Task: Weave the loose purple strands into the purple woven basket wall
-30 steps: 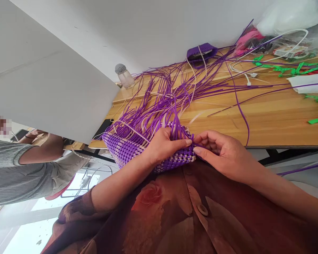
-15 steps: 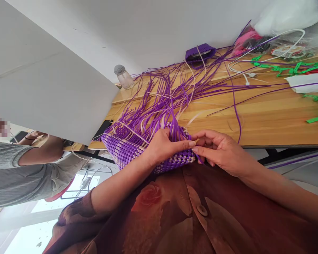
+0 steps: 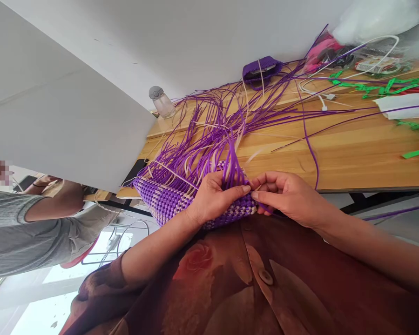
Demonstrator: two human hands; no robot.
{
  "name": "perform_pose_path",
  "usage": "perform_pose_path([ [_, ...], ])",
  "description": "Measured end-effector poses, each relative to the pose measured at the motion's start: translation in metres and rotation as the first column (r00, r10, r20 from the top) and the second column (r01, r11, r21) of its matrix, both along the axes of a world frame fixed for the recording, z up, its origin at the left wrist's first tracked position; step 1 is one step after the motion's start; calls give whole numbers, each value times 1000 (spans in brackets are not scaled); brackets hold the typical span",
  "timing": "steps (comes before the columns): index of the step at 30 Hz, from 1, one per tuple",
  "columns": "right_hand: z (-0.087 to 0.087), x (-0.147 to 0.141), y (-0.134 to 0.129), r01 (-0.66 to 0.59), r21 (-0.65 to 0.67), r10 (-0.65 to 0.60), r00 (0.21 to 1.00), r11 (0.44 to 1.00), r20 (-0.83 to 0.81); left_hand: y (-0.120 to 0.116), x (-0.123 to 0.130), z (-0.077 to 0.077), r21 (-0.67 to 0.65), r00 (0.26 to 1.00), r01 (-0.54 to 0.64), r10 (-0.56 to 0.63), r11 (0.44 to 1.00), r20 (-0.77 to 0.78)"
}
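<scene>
A woven purple and cream piece [image 3: 167, 200] rests between my body and the table's front edge, with long loose strands [image 3: 209, 139] fanning from its top across the wood. My left hand [image 3: 218, 193] is closed on the piece's upper edge near its right end, thumb on the weave and fingers behind the upright strands. Just to the right, my right hand [image 3: 277, 193] pinches a purple strand at the corner of the weave. The tips of both hands nearly meet there.
On the wooden table [image 3: 363, 153] are a clear bottle [image 3: 165, 104], a small purple woven pouch [image 3: 261, 70], a black phone [image 3: 135, 171], a white cable [image 3: 309, 90], green strips [image 3: 373, 88] and plastic bags. A person in grey [image 3: 28, 237] sits at the left.
My left thumb has drawn back slightly left from the right one. My right hand has shifted a little left, and the purple strand below its fingers lies differently.
</scene>
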State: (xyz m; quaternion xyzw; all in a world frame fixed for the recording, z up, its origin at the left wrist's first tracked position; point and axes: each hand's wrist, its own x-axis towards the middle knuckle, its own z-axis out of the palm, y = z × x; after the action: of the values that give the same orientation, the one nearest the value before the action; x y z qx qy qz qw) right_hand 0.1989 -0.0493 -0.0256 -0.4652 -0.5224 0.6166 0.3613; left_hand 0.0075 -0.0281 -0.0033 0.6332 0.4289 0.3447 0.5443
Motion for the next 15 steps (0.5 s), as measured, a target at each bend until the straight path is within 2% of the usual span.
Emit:
perform_pose_path([
  [3, 0, -1, -1, 17, 101, -24, 997, 995, 68, 0, 1, 1, 17, 1000, -14, 14, 1000, -1],
  [7, -2, -2, -8, 72, 294, -124, 979, 953, 164, -2, 0, 3, 24, 998, -64, 64, 998, 0],
  [9, -2, -2, -11, 72, 308, -131, 975, 949, 177, -2, -1, 2, -4, 998, -63, 63, 998, 20],
  [11, 1, -1, -12, 39, 229, -76, 985, 973, 153, 0, -2, -1, -57, 998, -57, 59, 997, 37],
  [13, 4, -2, -11, -16, 72, 11, 998, 997, 67, 1, -3, -3, -106, 998, -55, 58, 993, 31],
  [15, 8, -3, -8, -81, -111, 74, 995, 990, -67, 2, -4, -4, -125, 998, -52, 54, 991, 9],
])
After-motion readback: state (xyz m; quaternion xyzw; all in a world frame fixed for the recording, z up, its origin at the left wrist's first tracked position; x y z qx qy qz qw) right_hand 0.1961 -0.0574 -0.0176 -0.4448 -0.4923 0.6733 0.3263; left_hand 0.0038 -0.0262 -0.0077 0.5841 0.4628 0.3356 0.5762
